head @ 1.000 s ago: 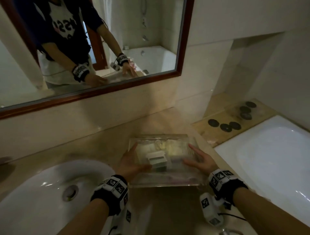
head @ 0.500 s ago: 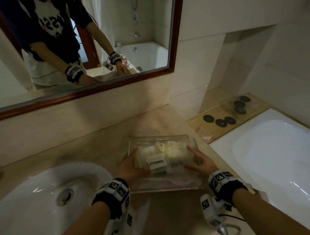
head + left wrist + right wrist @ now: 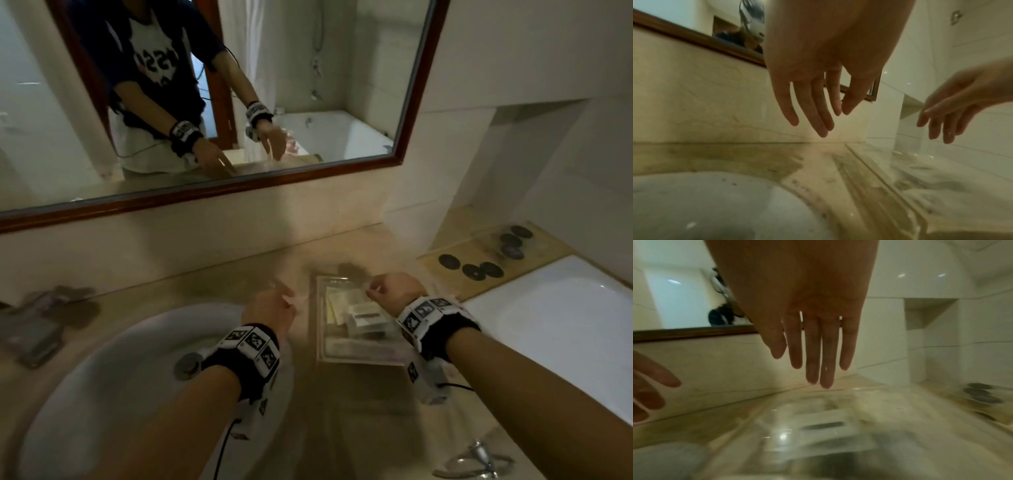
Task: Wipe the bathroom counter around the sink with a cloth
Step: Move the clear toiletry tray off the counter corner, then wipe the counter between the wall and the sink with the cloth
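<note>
the fingers (image 3: 812, 353) of the right hand (image 3: 394, 291) hang straight and loosely apart, holding nothing, in the air above the clear tray (image 3: 356, 353); the fingers (image 3: 818, 113) of the left hand (image 3: 270, 311) hang the same way, relaxed and a little spread, thumb tip near the forefinger, holding nothing, over the strip of counter (image 3: 239, 274) between the sink (image 3: 102, 394) and the tray; counted: two hands, two wristbands with black-and-white markers, one white oval sink with one drain, one clear tray with several small pale packets and one white box inside, about six dark round discs (image 3: 479, 269) on the wooden ledge by the one white bathtub (image 3: 565, 325); one wood-framed mirror (image 3: 239, 192) runs along the wall; both forearms reach forward, wrists raised, palms down, the right hand further forward than the left; neither hand touches the counter or the tray; the counter surrounds the sink, beige and blotchy; a cloth cannot be made out with certainty; a blurred grey-purple thing (image 3: 41, 325) lies on the counter left of the sink, too smeared to name.
</note>
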